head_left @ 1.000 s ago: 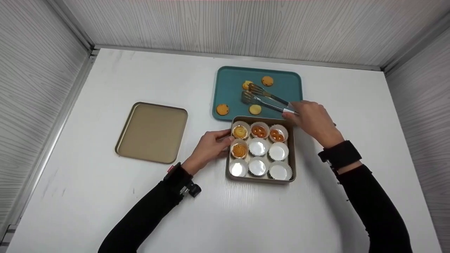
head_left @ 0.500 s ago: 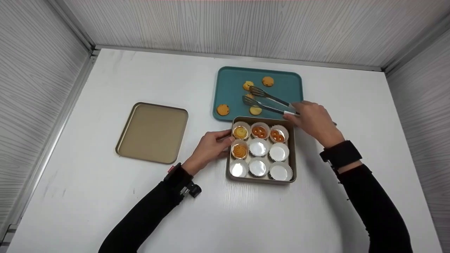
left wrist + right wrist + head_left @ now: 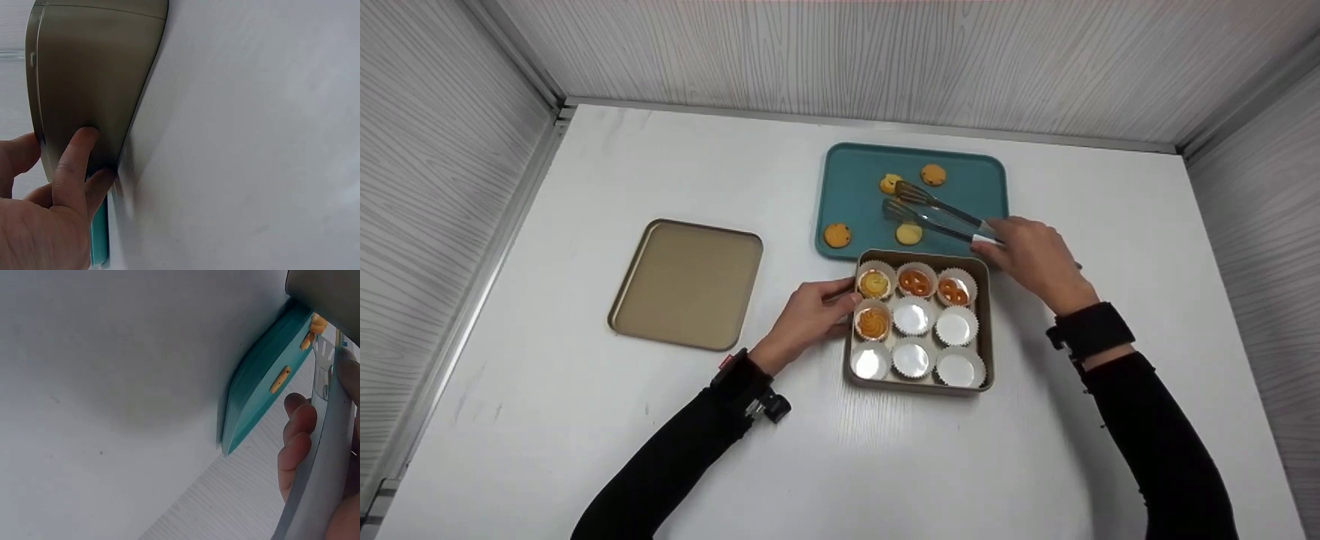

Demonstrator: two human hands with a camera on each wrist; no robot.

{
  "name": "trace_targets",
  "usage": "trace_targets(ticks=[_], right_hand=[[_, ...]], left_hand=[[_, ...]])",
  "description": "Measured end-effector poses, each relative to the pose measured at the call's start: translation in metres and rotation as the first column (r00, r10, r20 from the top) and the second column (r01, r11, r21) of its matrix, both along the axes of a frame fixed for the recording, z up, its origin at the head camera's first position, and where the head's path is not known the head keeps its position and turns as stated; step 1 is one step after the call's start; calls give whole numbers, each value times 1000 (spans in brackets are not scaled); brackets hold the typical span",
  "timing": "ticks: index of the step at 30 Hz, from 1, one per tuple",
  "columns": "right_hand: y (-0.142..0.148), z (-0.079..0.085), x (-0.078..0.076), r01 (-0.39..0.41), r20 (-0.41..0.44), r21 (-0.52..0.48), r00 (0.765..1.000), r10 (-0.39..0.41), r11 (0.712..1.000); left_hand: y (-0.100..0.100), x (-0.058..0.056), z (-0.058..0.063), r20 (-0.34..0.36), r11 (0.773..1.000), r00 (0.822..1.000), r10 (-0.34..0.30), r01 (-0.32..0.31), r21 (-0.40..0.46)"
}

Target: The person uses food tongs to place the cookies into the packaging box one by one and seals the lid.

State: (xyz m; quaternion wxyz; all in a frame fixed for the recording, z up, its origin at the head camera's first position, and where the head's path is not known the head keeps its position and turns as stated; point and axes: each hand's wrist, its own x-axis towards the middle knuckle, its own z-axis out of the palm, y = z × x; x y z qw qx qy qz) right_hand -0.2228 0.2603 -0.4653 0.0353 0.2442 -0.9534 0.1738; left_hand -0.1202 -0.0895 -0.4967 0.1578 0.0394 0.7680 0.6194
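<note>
While right grip (image 3: 1030,259) curls round tongs (image 3: 952,211), left grip (image 3: 808,319) holds box (image 3: 919,388)

Half-closed, the left meets the box's wall, frame centre; the tongs' parted tips overlie cookies (image 3: 909,234) on the teal tray (image 3: 847,180), upper centre.

Sleeves (image 3: 1159,439) and right band (image 3: 1090,330) are black. The black left band (image 3: 737,380) bears a red tag (image 3: 725,361), outer edge, and black camera (image 3: 775,406), inner edge.
</note>
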Motion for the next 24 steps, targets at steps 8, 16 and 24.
trace_targets(ticks=[8, 16, 24], right_hand=[[2, 15, 6, 16, -6, 44, 1000, -16, 999], [-10, 49, 12, 29, 35, 202, 999, -36, 979], [-35, 81, 14, 3, 0, 342, 1000, -3, 940]], left_hand=[[-1, 1, 0, 19, 1000, 1000, 1, -1, -6], [0, 1, 0, 39, 1000, 999, 10, -11, 15], [0, 1, 0, 28, 1000, 1000, 9, -9, -7]])
